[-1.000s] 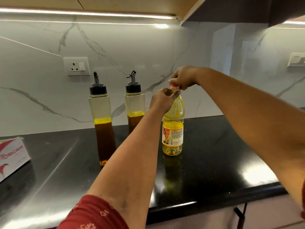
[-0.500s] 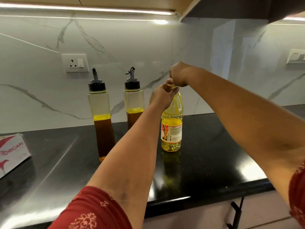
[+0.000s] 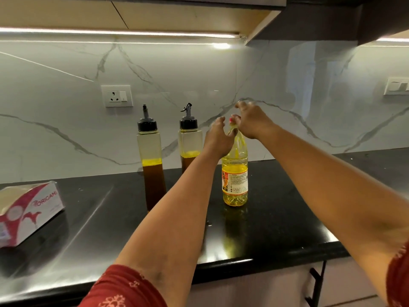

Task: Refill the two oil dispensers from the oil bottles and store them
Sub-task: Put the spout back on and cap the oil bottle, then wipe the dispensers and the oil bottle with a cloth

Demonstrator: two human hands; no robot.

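Note:
A clear plastic oil bottle [image 3: 235, 173] with yellow oil and a white label stands upright on the black counter [image 3: 287, 207]. My left hand [image 3: 218, 138] grips its neck. My right hand [image 3: 250, 120] pinches the red cap [image 3: 231, 121] at the top, with some fingers lifted. Left of the bottle stand two tall square oil dispensers with black spout caps, the left one [image 3: 151, 160] and the right one [image 3: 190, 140]. Each holds dark oil with a yellow layer on top, about half full. My left forearm hides the right dispenser's lower part.
A white and pink tissue box [image 3: 28, 211] lies at the counter's left end. A wall socket [image 3: 116, 95] sits on the marble backsplash, a switch plate [image 3: 397, 85] at far right. Overhead cabinets hang above. A drawer handle [image 3: 314, 284] shows below the counter edge.
My right hand has turned on the cap, and its fingers have spread and lifted. The left hand stays on the bottle's neck. The camera view has shifted slightly.

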